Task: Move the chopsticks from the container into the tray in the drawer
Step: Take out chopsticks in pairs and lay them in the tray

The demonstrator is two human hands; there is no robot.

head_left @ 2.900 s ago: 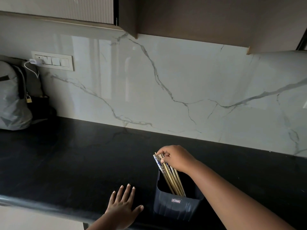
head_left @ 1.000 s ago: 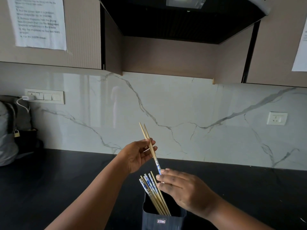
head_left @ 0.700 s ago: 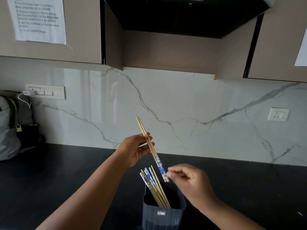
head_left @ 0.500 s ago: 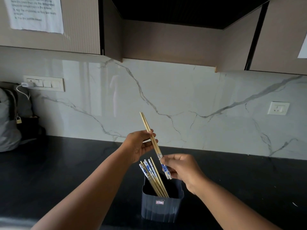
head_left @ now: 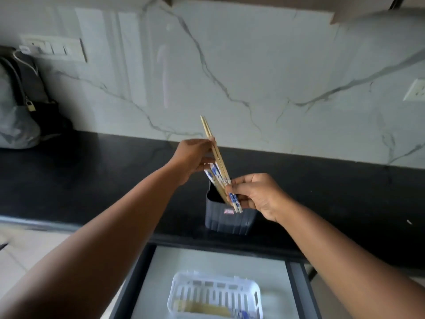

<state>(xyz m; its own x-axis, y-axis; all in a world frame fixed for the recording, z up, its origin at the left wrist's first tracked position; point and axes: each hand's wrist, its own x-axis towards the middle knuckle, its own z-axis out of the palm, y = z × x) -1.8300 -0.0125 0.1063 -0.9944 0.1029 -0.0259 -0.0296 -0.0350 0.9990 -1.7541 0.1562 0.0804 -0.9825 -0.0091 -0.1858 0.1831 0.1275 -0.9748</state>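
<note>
The left hand (head_left: pixel 193 157) and right hand (head_left: pixel 257 194) together pinch a pair of chopsticks (head_left: pixel 218 162) above the container (head_left: pixel 227 218) at the counter's (head_left: pixel 103 180) front edge, where more remain, while the drawer's (head_left: pixel 296 293) tray (head_left: pixel 216 293) already holds some, so the task seems partway done.

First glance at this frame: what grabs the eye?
Mid-frame, a pair of chopsticks held above the dark container on the black counter: left hand grips the middle, right hand pinches the blue-patterned ends. Below, an open drawer holds a white tray with chopsticks already inside.
</note>
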